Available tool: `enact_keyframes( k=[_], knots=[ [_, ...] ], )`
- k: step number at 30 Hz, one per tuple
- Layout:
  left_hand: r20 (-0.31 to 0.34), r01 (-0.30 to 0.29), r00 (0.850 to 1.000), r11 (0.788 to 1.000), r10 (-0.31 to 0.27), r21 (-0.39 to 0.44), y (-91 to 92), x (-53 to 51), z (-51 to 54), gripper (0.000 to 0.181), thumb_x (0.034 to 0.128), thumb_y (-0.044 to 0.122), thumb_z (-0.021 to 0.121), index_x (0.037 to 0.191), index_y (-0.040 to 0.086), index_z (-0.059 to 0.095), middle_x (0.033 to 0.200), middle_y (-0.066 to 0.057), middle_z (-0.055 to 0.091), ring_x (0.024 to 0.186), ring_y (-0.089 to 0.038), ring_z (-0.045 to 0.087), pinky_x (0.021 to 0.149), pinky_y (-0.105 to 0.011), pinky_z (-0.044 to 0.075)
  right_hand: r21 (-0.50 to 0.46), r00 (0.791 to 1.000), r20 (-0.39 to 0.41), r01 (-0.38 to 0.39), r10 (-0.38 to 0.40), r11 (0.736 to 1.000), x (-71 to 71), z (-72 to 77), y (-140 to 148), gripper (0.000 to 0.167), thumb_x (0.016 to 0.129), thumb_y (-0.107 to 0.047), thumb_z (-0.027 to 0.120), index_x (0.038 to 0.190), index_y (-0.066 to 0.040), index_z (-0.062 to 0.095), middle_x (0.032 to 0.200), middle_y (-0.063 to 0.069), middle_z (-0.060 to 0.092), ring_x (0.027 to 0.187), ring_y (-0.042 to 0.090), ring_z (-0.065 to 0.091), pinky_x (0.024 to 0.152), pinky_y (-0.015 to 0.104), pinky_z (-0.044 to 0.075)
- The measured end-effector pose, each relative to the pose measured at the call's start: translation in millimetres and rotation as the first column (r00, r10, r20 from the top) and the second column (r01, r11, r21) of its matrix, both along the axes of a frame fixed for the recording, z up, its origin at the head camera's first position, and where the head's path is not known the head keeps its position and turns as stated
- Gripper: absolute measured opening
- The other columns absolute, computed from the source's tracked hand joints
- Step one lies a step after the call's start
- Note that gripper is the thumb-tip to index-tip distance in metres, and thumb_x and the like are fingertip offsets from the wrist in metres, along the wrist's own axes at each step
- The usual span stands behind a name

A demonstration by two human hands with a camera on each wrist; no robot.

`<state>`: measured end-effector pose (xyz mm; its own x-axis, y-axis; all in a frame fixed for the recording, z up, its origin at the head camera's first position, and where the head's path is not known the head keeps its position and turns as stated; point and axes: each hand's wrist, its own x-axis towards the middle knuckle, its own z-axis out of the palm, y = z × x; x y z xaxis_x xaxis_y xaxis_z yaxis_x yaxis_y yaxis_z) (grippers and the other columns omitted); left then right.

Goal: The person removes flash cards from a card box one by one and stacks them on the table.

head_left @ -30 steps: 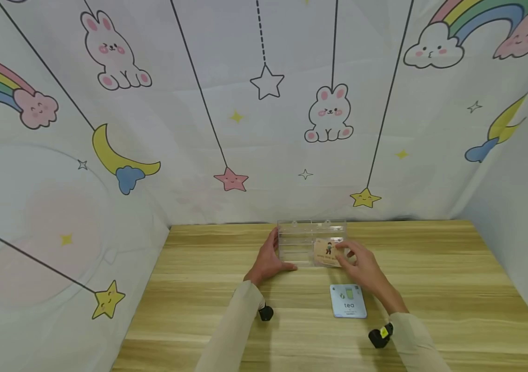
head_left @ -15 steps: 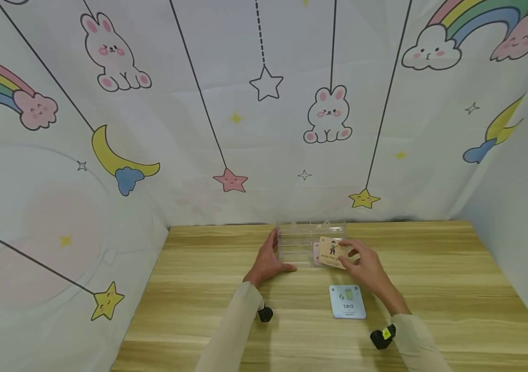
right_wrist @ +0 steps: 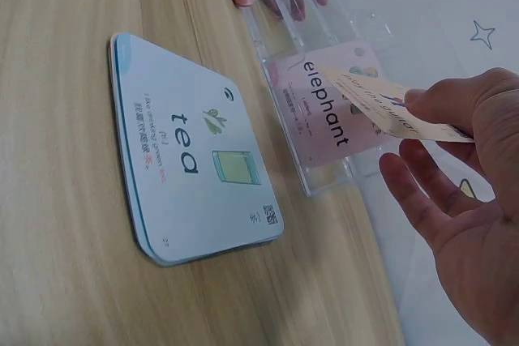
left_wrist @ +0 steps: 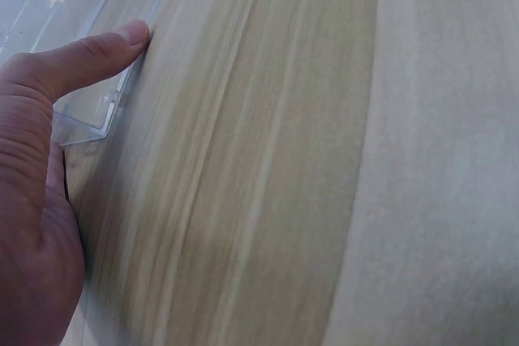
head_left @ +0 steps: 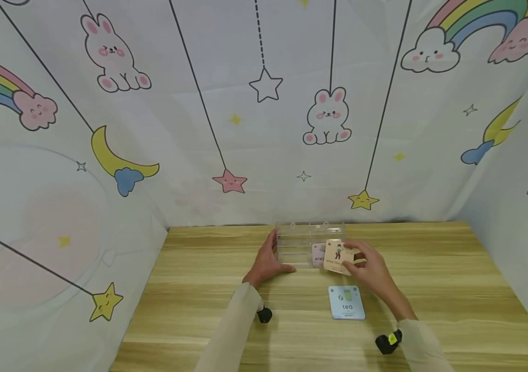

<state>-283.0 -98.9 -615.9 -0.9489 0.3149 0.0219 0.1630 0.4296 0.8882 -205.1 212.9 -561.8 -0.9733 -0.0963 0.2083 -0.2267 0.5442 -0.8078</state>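
Observation:
A clear plastic rack (head_left: 293,231) with several compartments lies at the table's back edge. My left hand (head_left: 265,264) grips its left end, and in the left wrist view the thumb (left_wrist: 105,54) lies along its near edge. My right hand (head_left: 373,268) pinches an orange-beige flashcard (head_left: 338,258) with a figure and a guitar phrase on it, tilted above the rack's right part. Behind it, a pink "elephant" flashcard (right_wrist: 312,111) rests in the rack's near right compartment. A stack of flashcards (right_wrist: 186,151), a blue "tea" one on top, lies on the table near my right hand.
The wood-grain table (head_left: 199,320) meets a white printed cloth (head_left: 264,144) behind the rack. More cloth hangs at both sides. A black wrist camera (head_left: 388,342) sits at my right wrist, another camera (head_left: 265,314) at my left.
My right hand has drawn the orange-beige flashcard off the rack, toward me and to the right, uncovering the pink elephant flashcard. The left hand has stayed on the rack.

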Motion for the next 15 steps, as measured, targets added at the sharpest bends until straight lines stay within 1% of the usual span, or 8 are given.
enact_keyframes(
  k=[7,15],
  knots=[
    [0.003,-0.001,1.000,1.000,0.001,-0.008,-0.7,-1.3,-2.7,0.129,0.0714,0.020,0.099,0.167,0.012,0.013,0.167,-0.012,0.030,0.151,-0.026,0.034,0.122,-0.036,0.034,0.008,1.000,0.013,-0.007,0.007,1.000,6.5,-2.7,7,0.046,0.089,-0.001,0.080,0.131,-0.005,0.064,0.131,0.017,0.061,0.097,0.029,0.066,0.082,0.036,0.063],
    [-0.015,0.007,1.000,1.000,-0.007,0.016,-0.8,0.4,-1.2,0.128,0.0709,0.017,0.099,0.167,0.011,0.013,0.167,-0.013,0.030,0.151,-0.028,0.034,0.122,-0.038,0.034,-0.005,0.999,0.039,-0.021,0.021,1.000,13.9,-6.0,13,0.046,0.088,0.002,0.080,0.130,-0.004,0.063,0.130,0.018,0.062,0.095,0.027,0.068,0.079,0.029,0.062]
  ],
)
